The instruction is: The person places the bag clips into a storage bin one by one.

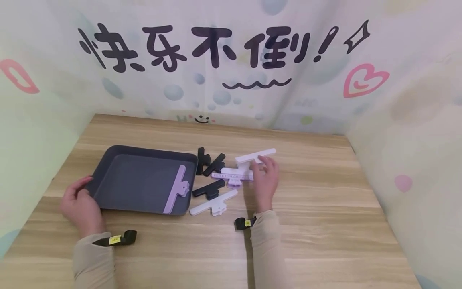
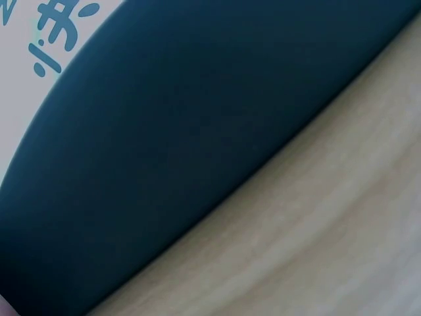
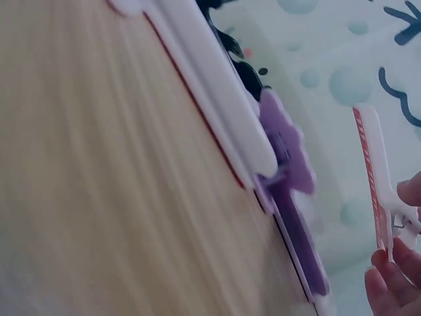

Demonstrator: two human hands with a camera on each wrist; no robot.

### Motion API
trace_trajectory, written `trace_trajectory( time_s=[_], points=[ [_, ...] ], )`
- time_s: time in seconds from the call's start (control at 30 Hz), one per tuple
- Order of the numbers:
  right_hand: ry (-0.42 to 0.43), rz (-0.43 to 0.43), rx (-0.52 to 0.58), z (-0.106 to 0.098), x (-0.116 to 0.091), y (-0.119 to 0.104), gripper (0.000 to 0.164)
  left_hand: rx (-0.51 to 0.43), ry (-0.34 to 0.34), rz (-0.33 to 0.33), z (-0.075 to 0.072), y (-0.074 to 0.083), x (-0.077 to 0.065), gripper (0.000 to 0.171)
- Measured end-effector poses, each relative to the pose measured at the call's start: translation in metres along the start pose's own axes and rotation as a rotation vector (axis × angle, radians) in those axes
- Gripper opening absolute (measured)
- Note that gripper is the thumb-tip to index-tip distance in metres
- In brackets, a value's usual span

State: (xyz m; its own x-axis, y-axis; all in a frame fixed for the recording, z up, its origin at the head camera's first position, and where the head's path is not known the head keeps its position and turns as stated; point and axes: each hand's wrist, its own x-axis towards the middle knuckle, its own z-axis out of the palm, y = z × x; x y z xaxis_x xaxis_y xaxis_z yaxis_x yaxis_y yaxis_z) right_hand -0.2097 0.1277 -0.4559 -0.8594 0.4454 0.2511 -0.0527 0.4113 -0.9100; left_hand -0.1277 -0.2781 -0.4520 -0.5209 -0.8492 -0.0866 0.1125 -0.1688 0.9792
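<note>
My left hand (image 1: 82, 208) grips the left side of a dark grey tray (image 1: 133, 180); the tray's outer wall (image 2: 197, 131) fills much of the left wrist view. Inside the tray, near its right side, lies a purple clip (image 1: 176, 190). Raised over the table to the right, a white bag clip (image 1: 255, 155) with a red-striped edge is pinched by my right hand (image 1: 266, 180); thumb and fingertips hold its handle in the right wrist view. Just under that hand lie a purple clip (image 1: 234, 183) and another white clip (image 1: 234, 171), overlapping.
Beside the tray's right edge lie several black clips (image 1: 209, 189). A white clip (image 1: 215, 204) lies in front of them. The wooden table (image 1: 325, 224) ends at printed cloth walls (image 1: 231, 100) at the back and both sides.
</note>
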Motion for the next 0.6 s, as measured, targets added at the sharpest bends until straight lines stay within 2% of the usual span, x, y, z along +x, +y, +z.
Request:
trace_trajectory(
  time_s=[0.27, 0.6],
  points=[
    [-0.076, -0.071, -0.008, 0.018, -0.016, -0.017, 0.025, -0.005, 0.006, -0.009, 0.000, 0.000, 0.000, 0.042],
    [-0.199, -0.203, -0.020, 0.039, -0.037, -0.034, 0.025, 0.004, 0.001, -0.007, -0.001, 0.000, -0.001, 0.042]
  ],
)
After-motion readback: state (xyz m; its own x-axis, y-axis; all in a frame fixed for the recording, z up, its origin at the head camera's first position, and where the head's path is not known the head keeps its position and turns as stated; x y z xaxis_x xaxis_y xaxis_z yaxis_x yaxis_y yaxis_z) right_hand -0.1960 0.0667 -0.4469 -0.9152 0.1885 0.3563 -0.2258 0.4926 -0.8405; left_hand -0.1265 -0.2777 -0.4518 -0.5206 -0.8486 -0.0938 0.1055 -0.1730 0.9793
